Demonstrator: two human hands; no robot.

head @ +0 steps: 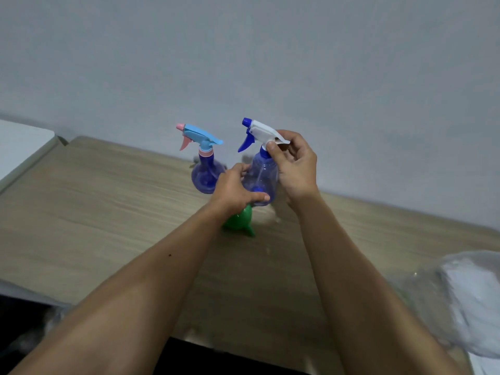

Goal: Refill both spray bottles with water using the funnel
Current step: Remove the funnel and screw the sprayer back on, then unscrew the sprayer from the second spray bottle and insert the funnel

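A clear bluish spray bottle [263, 180] with a white and blue trigger head [259, 132] is held up above the wooden table [94, 212]. My left hand [235, 189] grips its body from the left. My right hand [293, 163] has its fingers closed around the bottle's neck, just under the trigger head. A second spray bottle [206, 171], purple with a light blue and pink head, stands on the table to the left, near the wall. A green funnel [240, 220] lies on the table under my left wrist, partly hidden.
A crumpled clear plastic bag with something white in it [465, 301] lies at the table's right end. A white surface [21, 147] adjoins the table at far left. The grey wall runs close behind the bottles.
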